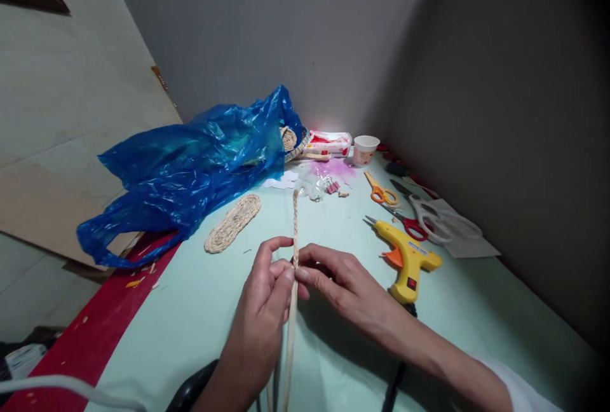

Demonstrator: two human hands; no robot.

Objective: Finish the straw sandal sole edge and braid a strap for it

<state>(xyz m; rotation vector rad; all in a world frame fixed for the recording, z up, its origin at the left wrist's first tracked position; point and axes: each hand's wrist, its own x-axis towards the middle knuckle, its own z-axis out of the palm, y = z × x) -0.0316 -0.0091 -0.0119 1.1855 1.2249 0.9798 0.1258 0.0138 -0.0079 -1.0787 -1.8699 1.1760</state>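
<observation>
Both hands meet over the pale green table (pixel 200 310) and pinch a thin braided straw cord (pixel 295 221). The cord runs away from me toward the back of the table, and its loose unbraided strands (pixel 289 348) hang down toward me. My left hand (pixel 267 310) is closed on the cord from the left. My right hand (pixel 333 278) is closed on it from the right, thumb and fingertips at the same spot.
A flat oval woven straw piece (pixel 232 223) lies left of the cord. A blue plastic bag (pixel 190 164) covers the back left. A yellow glue gun (pixel 405 256), orange scissors (pixel 380 191), red-handled scissors (pixel 408 224) and white scissors (pixel 441 218) lie right. A paper cup (pixel 365 149) stands at the back.
</observation>
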